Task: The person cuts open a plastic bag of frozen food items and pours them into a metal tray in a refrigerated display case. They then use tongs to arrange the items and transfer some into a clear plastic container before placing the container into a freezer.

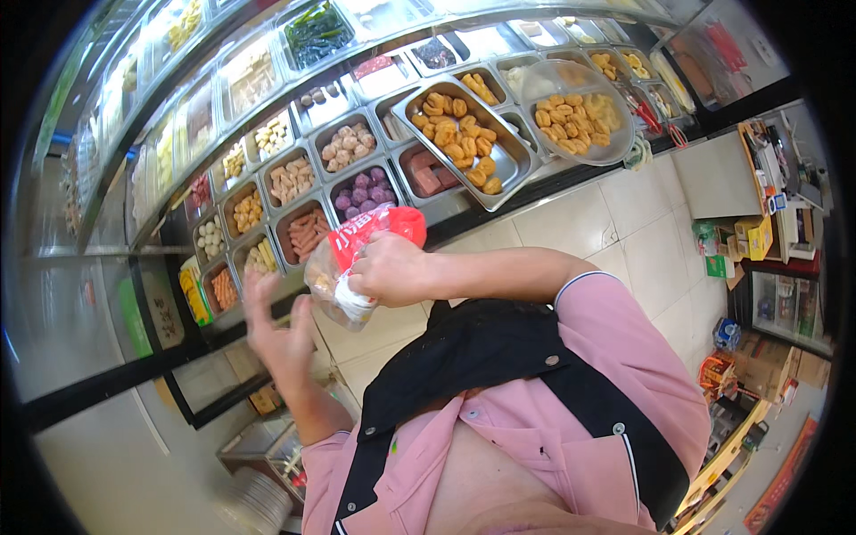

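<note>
My right hand grips a clear plastic bag with red and white printing that bears writing. The bag's contents are partly hidden, with something pale brown showing through. My left hand is raised to the left of the bag, blurred, with its fingers apart and nothing in it. Beyond the bag sits a steel pan of purple balls, beside one of pinkish sausages. To their right, a larger steel pan rests tilted across the others, partly filled with golden-brown fried pieces.
A translucent round bowl of similar fried pieces stands on the pans at right. Red-handled tongs lie beyond it. A glass-fronted shelf with food trays overhangs the display counter. Cardboard boxes stand on the tiled floor at right.
</note>
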Tool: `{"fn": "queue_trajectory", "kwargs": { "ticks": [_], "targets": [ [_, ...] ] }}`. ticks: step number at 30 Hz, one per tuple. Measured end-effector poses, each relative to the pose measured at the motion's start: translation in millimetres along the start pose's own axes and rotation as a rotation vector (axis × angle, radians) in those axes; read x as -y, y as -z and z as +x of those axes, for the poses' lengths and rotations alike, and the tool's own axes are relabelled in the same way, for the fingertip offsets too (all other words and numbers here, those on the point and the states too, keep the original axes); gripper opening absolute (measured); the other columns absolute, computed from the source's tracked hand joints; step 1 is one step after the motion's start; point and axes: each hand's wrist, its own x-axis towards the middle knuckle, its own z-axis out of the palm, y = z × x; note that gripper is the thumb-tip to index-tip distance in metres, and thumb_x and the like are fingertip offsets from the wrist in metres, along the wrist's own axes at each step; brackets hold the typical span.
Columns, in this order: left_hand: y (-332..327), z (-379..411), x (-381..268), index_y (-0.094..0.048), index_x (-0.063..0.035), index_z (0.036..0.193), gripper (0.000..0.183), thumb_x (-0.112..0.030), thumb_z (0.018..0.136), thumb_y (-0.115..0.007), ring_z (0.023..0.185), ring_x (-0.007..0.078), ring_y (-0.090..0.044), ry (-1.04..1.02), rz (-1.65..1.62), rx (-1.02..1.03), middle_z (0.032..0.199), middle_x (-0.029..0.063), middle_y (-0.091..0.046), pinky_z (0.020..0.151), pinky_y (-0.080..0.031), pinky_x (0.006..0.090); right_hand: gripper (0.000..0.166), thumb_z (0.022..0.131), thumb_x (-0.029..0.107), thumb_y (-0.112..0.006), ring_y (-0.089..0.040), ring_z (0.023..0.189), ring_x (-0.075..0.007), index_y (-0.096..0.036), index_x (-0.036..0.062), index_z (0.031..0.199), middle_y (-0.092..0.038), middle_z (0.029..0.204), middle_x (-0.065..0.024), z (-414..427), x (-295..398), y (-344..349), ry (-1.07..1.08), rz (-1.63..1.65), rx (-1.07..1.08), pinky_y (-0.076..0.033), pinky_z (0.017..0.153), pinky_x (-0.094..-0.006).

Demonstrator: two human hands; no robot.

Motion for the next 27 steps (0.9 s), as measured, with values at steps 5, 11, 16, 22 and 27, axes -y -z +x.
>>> {"fn": "queue_trajectory", "kwargs": {
  "ticks": [5, 11, 16, 22, 27],
  "targets": [
    [3, -65, -11, -0.05, 0.0008, 0.107, 0.024, 0.0, 0.082, -0.051, 0.082, 0.0122, -0.055, 0.405, -0.569, -0.421, 0.094, 0.0092, -0.058, 0.076, -0.045, 0.0243, 0.015, 0.054, 0.018, -0.065, -0.058, 0.061, -0.0249, -0.055, 0.0103, 0.063, -0.057, 0.061, -0.0068, -111, 19, 65, 0.022, 0.162, -0.098, -0.043, 0.058, -0.037],
    [-174, -147, -35, -0.056, -0.0037, 0.097, 0.018, -0.008, 0.079, -0.059, 0.071, 0.0092, -0.054, 0.931, -0.842, 0.013, 0.085, 0.0028, -0.059, 0.066, -0.045, 0.0212, 0.019, 0.052, 0.018, -0.065, -0.056, 0.06, -0.0262, -0.054, 0.0097, 0.065, -0.055, 0.061, -0.007, -295, -17, 11, -0.301, 0.113, 0.048, -0.042, 0.053, -0.0396],
    [-342, -187, -30, -0.049, -0.0033, 0.106, 0.03, -0.023, 0.083, -0.052, 0.093, 0.0261, -0.051, 1.414, -1.437, 0.116, 0.108, 0.0133, -0.052, 0.078, -0.045, 0.0353, 0.02, 0.059, 0.025, -0.066, -0.057, 0.061, -0.0309, -0.058, 0.009, 0.068, -0.058, 0.063, -0.0118, -435, -31, 16, -0.781, 0.039, 0.188, -0.045, 0.055, -0.0408],
    [-477, -143, -16, -0.05, -0.0036, 0.101, 0.039, -0.037, 0.081, -0.049, 0.093, 0.0251, -0.051, 1.773, -2.001, -0.441, 0.105, 0.0105, -0.054, 0.079, -0.044, 0.0384, 0.029, 0.06, 0.03, -0.068, -0.06, 0.067, -0.0317, -0.061, 0.0087, 0.079, -0.061, 0.068, -0.0134, -536, -56, 22, -1.247, -0.01, 0.118, -0.047, 0.059, -0.0404],
    [-500, -124, -15, -0.051, -0.0076, 0.096, 0.034, -0.037, 0.082, -0.042, 0.081, 0.0208, -0.057, 1.628, -2.324, -0.839, 0.09, 0.0062, -0.059, 0.068, -0.049, 0.0367, 0.037, 0.06, 0.026, -0.072, -0.062, 0.073, -0.0301, -0.062, 0.006, 0.09, -0.062, 0.077, -0.0161, -554, -63, -9, -1.384, 0.028, 0.077, -0.048, 0.064, -0.0369]
  ]
}}
